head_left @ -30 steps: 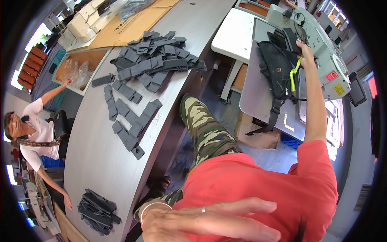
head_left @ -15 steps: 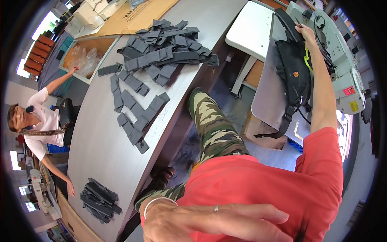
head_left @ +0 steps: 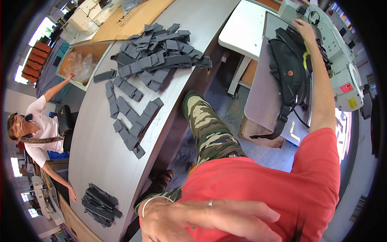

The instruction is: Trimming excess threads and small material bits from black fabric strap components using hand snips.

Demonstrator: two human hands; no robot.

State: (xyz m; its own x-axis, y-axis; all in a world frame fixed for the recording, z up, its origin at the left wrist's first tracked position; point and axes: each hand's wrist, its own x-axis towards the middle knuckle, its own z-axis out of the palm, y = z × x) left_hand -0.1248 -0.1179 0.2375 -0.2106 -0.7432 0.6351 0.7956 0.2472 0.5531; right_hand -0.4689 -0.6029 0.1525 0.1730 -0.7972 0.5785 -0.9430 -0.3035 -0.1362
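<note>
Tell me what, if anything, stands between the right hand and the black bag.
Nothing visible does. The right hand is by the upper end of the black bag; the yellow-green strap shows lower down, near the wrist. Whether hand and bag touch is unclear.

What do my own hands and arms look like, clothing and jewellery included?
Your left hand has a thin white bangle at the wrist and a silver-coloured ring. A short red sleeve covers your right upper arm; the right hand has no visible bangle.
</note>
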